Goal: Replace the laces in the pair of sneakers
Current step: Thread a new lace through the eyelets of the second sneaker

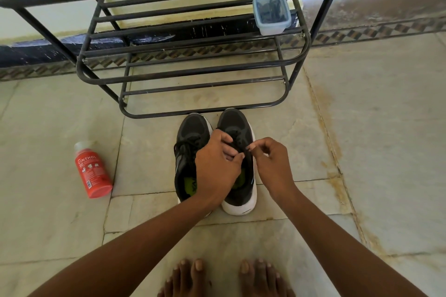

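Two black sneakers with white soles stand side by side on the floor, toes pointing away from me. The left sneaker [190, 137] has black laces hanging loose. Over the lacing of the right sneaker [237, 125], my left hand [217, 164] curls its fingers into the black lace. My right hand [270, 159] pinches a lace end between thumb and fingertips just right of that shoe's tongue. A clear plastic box [271, 13] with dark laces inside sits on the rack.
A black metal shoe rack [193, 72] stands just beyond the sneakers. A red bottle [93, 171] lies on the tiled floor to the left. My bare feet [224, 277] are at the bottom edge.
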Demonstrator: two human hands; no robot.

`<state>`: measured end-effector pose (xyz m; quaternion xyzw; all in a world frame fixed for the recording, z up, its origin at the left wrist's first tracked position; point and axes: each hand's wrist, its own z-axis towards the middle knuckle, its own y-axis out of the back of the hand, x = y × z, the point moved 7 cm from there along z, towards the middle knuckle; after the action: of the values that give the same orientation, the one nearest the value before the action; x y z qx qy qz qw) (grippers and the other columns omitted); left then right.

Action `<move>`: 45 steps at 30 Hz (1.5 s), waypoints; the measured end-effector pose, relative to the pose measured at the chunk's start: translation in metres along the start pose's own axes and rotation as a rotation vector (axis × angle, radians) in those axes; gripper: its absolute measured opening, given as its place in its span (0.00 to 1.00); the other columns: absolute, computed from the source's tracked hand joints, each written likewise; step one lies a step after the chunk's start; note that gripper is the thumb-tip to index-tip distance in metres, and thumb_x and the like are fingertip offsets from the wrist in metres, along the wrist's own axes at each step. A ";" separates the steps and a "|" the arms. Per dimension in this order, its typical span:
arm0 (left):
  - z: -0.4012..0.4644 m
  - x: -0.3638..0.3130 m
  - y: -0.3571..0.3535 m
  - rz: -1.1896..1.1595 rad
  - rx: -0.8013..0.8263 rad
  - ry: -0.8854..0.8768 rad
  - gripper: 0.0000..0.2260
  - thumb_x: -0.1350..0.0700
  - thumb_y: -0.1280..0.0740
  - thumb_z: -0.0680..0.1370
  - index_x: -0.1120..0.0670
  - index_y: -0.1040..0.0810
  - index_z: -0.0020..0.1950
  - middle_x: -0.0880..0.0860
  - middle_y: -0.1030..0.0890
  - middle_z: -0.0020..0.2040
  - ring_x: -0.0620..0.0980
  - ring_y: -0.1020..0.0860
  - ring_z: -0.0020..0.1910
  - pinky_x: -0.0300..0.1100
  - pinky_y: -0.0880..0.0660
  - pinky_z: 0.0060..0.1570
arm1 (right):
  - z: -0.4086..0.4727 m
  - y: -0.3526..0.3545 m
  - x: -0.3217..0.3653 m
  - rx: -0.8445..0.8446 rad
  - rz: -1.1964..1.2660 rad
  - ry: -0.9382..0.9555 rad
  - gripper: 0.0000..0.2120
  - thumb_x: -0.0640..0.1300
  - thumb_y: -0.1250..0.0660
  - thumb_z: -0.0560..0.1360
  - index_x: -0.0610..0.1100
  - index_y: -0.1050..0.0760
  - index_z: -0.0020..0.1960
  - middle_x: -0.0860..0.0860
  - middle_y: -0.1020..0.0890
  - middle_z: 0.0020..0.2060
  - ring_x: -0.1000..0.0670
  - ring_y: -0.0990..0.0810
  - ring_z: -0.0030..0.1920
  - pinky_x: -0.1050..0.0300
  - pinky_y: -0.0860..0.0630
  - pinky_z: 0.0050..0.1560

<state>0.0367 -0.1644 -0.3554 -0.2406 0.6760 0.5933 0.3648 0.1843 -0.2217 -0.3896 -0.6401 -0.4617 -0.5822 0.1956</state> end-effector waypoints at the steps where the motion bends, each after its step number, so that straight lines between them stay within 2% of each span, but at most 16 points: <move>1: 0.001 -0.002 0.001 0.034 0.011 -0.019 0.19 0.58 0.20 0.72 0.49 0.25 0.57 0.45 0.20 0.49 0.42 0.19 0.36 0.39 0.18 0.46 | 0.000 0.002 0.004 -0.020 0.081 0.009 0.08 0.37 0.39 0.83 0.41 0.23 0.48 0.49 0.15 0.43 0.54 0.16 0.47 0.51 0.17 0.56; 3: 0.005 -0.003 0.001 0.125 0.045 -0.064 0.24 0.61 0.21 0.72 0.47 0.25 0.64 0.47 0.29 0.64 0.46 0.18 0.40 0.39 0.18 0.51 | 0.004 0.006 0.012 0.025 0.374 -0.010 0.07 0.36 0.44 0.85 0.37 0.30 0.51 0.41 0.17 0.43 0.46 0.15 0.45 0.50 0.17 0.50; 5: 0.010 -0.004 -0.002 0.186 0.104 -0.104 0.25 0.61 0.23 0.74 0.47 0.23 0.68 0.47 0.33 0.71 0.48 0.18 0.43 0.37 0.20 0.55 | 0.010 0.014 0.026 0.085 0.405 0.044 0.06 0.36 0.44 0.84 0.37 0.31 0.50 0.42 0.21 0.39 0.45 0.21 0.36 0.51 0.20 0.40; 8: 0.013 -0.004 -0.002 0.207 0.151 -0.116 0.17 0.60 0.25 0.76 0.52 0.18 0.65 0.49 0.24 0.67 0.45 0.19 0.48 0.38 0.21 0.60 | 0.023 0.019 0.049 0.236 -0.300 0.393 0.05 0.40 0.35 0.81 0.44 0.22 0.46 0.50 0.24 0.39 0.51 0.24 0.38 0.56 0.27 0.40; 10: 0.014 -0.002 -0.001 0.217 0.142 -0.125 0.15 0.59 0.25 0.76 0.53 0.17 0.63 0.49 0.20 0.62 0.43 0.21 0.56 0.30 0.26 0.62 | 0.020 0.006 0.047 0.468 -0.743 0.521 0.05 0.45 0.30 0.79 0.45 0.16 0.48 0.50 0.27 0.41 0.49 0.24 0.43 0.56 0.30 0.41; 12: 0.014 -0.001 0.001 0.240 0.125 -0.128 0.15 0.56 0.25 0.76 0.53 0.17 0.63 0.48 0.19 0.61 0.42 0.22 0.57 0.22 0.34 0.57 | 0.016 0.007 0.045 0.554 -0.844 0.548 0.07 0.44 0.31 0.80 0.42 0.15 0.50 0.49 0.27 0.42 0.46 0.24 0.46 0.55 0.31 0.43; 15: 0.016 0.004 0.003 0.256 0.130 -0.115 0.15 0.54 0.25 0.77 0.54 0.17 0.63 0.49 0.19 0.61 0.44 0.21 0.58 0.33 0.28 0.64 | 0.008 0.028 0.071 0.329 -0.649 0.605 0.09 0.46 0.37 0.83 0.44 0.22 0.47 0.50 0.27 0.45 0.49 0.28 0.49 0.53 0.29 0.47; 17: 0.019 0.007 0.003 0.275 0.165 -0.089 0.15 0.52 0.25 0.77 0.55 0.16 0.62 0.50 0.19 0.60 0.45 0.21 0.56 0.31 0.28 0.60 | 0.003 0.041 0.088 0.234 -0.506 0.608 0.09 0.47 0.40 0.84 0.47 0.26 0.47 0.51 0.26 0.47 0.49 0.27 0.52 0.52 0.29 0.51; 19: 0.022 0.008 0.004 0.317 0.189 -0.087 0.11 0.50 0.25 0.77 0.56 0.14 0.54 0.50 0.19 0.53 0.42 0.23 0.47 0.24 0.33 0.48 | 0.000 0.048 0.101 0.237 -0.355 0.595 0.09 0.45 0.40 0.84 0.45 0.26 0.47 0.51 0.23 0.49 0.51 0.24 0.53 0.58 0.28 0.55; 22: 0.023 0.009 0.004 0.348 0.206 -0.073 0.10 0.48 0.26 0.78 0.54 0.16 0.44 0.48 0.21 0.46 0.40 0.26 0.39 0.25 0.37 0.38 | -0.006 0.047 0.113 0.338 -0.167 0.521 0.10 0.44 0.39 0.84 0.48 0.22 0.47 0.53 0.17 0.50 0.51 0.19 0.54 0.63 0.26 0.53; 28: 0.023 0.008 0.005 0.296 0.329 -0.024 0.08 0.48 0.24 0.76 0.51 0.15 0.50 0.45 0.15 0.44 0.40 0.19 0.42 0.35 0.22 0.47 | -0.012 0.037 0.116 0.344 -0.119 0.445 0.12 0.46 0.36 0.83 0.43 0.21 0.44 0.52 0.15 0.40 0.57 0.18 0.42 0.70 0.28 0.46; 31: 0.025 0.002 0.021 0.279 0.343 -0.003 0.03 0.50 0.25 0.78 0.48 0.15 0.49 0.44 0.16 0.40 0.39 0.18 0.41 0.42 0.18 0.49 | -0.011 0.039 0.120 0.324 -0.045 0.434 0.12 0.46 0.31 0.81 0.41 0.19 0.41 0.50 0.14 0.37 0.51 0.17 0.40 0.62 0.23 0.45; 34: 0.026 -0.022 0.047 0.136 0.350 -0.017 0.03 0.53 0.27 0.79 0.48 0.14 0.48 0.44 0.15 0.35 0.38 0.17 0.37 0.38 0.20 0.46 | -0.012 0.042 0.127 0.327 0.090 0.404 0.13 0.46 0.29 0.78 0.37 0.18 0.41 0.46 0.14 0.36 0.43 0.16 0.40 0.53 0.18 0.49; 37: 0.028 -0.051 0.071 -0.074 0.423 -0.025 0.03 0.56 0.27 0.80 0.51 0.13 0.50 0.47 0.13 0.37 0.42 0.15 0.39 0.40 0.20 0.51 | -0.013 0.041 0.130 0.360 0.161 0.351 0.16 0.48 0.29 0.76 0.35 0.20 0.41 0.43 0.16 0.34 0.41 0.19 0.37 0.54 0.21 0.42; 41: 0.032 -0.069 0.094 -0.317 0.484 -0.010 0.06 0.57 0.29 0.81 0.56 0.14 0.54 0.53 0.12 0.43 0.45 0.27 0.27 0.33 0.30 0.32 | -0.010 0.038 0.129 0.343 0.246 0.264 0.17 0.47 0.26 0.74 0.31 0.22 0.42 0.38 0.18 0.33 0.42 0.21 0.32 0.52 0.23 0.34; 45: 0.039 -0.062 0.096 -0.382 0.603 -0.001 0.12 0.59 0.37 0.85 0.54 0.17 0.63 0.52 0.13 0.55 0.49 0.27 0.32 0.39 0.32 0.31 | -0.009 0.040 0.131 0.329 0.273 0.222 0.17 0.46 0.25 0.70 0.31 0.20 0.44 0.39 0.15 0.36 0.41 0.15 0.36 0.54 0.17 0.37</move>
<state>0.0102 -0.1155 -0.2477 -0.2440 0.7633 0.2884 0.5241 0.1978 -0.2014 -0.2550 -0.5882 -0.4351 -0.5339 0.4239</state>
